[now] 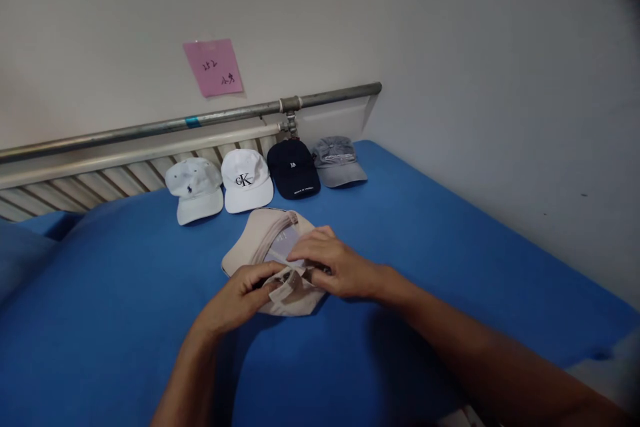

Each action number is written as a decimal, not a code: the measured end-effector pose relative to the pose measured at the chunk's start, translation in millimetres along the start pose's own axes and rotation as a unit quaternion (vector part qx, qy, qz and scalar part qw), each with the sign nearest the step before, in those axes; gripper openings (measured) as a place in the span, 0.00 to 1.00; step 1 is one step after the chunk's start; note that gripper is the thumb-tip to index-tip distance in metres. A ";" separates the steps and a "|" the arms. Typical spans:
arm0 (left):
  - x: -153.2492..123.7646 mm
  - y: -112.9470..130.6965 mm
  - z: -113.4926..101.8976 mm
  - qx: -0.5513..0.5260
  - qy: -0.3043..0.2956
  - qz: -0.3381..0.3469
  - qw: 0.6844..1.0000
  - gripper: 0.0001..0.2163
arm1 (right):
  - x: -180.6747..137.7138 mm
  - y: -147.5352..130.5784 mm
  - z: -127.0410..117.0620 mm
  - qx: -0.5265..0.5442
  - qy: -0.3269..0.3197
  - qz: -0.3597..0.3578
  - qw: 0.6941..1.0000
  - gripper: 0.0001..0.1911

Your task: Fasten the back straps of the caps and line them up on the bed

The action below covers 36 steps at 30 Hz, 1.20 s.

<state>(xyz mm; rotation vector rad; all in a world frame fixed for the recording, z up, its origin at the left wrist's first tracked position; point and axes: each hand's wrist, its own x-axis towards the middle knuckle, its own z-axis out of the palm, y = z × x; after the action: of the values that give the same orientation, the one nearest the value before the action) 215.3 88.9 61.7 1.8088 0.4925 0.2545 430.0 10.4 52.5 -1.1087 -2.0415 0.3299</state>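
Head view looks down on a bed covered with a blue sheet (450,233), where a beige cap (260,233) lies upside down in the middle, its brim pointing away toward the wall and its inner lining facing up. Both hands work at the near edge of this cap. The left hand (245,297) comes in from below, fingers curled, pinching the cap's back strap between thumb and fingertips. The right hand (335,263) reaches across from the right side, fingers closed down flat onto the same strap area, touching the left hand's fingertips; its thumb is hidden under the fingers, so whether it pinches the fabric cannot be told.

Beyond the beige cap, near the head of the bed, four more caps sit in a row, brims toward the viewer: a pale cap with a small dark emblem (195,188) at the left, a white cap with black letters (247,180) just beside it, a navy cap (293,168) next, and a grey cap (339,160) at the right end.

Behind the row runs a metal rail (150,127) with slats below it. On the wall above hangs a pink paper note (213,67) with dark handwriting.
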 end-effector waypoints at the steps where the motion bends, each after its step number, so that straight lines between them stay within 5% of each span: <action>1: -0.1 -0.7 -0.3 0.000 -0.001 -0.001 1.000 0.13 | 0.3 -0.6 0.7 0.014 -0.012 0.004 1.000 0.22; 7: -0.5 -2.8 -1.4 0.000 -0.007 -0.012 1.000 0.14 | 0.5 1.3 6.6 0.026 0.004 0.035 0.999 0.12; 11: -1.5 0.0 -0.4 0.004 -0.004 -0.019 1.000 0.12 | 0.7 8.7 7.3 0.002 0.115 0.139 0.984 0.12; 15: -5.0 1.1 -5.0 0.019 0.023 -0.009 1.000 0.14 | 2.2 16.2 2.3 0.127 0.217 0.257 0.933 0.10; 18: -5.8 -10.6 -19.4 0.060 0.156 0.022 0.986 0.16 | 3.7 18.3 -1.4 0.223 0.252 0.289 0.896 0.08; 20: -4.1 -25.6 -32.8 0.120 0.287 0.022 0.950 0.15 | 4.3 19.2 -2.7 0.241 0.269 0.297 0.884 0.08; 22: -1.5 -42.0 -45.4 0.209 0.354 0.001 0.912 0.16 | 4.7 21.1 -3.2 0.250 0.286 0.303 0.874 0.08; 27: 1.7 -61.4 -54.9 0.304 0.306 -0.037 0.901 0.22 | 5.6 27.6 -6.3 0.248 0.332 0.304 0.857 0.08; 31: -2.3 -56.9 -47.4 0.147 0.269 -0.031 0.951 0.13 | 6.1 30.1 -14.9 0.239 0.387 0.338 0.824 0.08; 36: -12.1 -59.6 -42.5 0.080 0.311 -0.010 0.947 0.18 | 3.3 44.2 -20.0 0.226 0.428 0.364 0.796 0.05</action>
<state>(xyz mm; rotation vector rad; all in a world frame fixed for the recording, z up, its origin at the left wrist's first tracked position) 175.0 133.5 18.3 1.8607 0.9950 0.8030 470.1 36.4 43.4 -1.3494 -0.6328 0.5323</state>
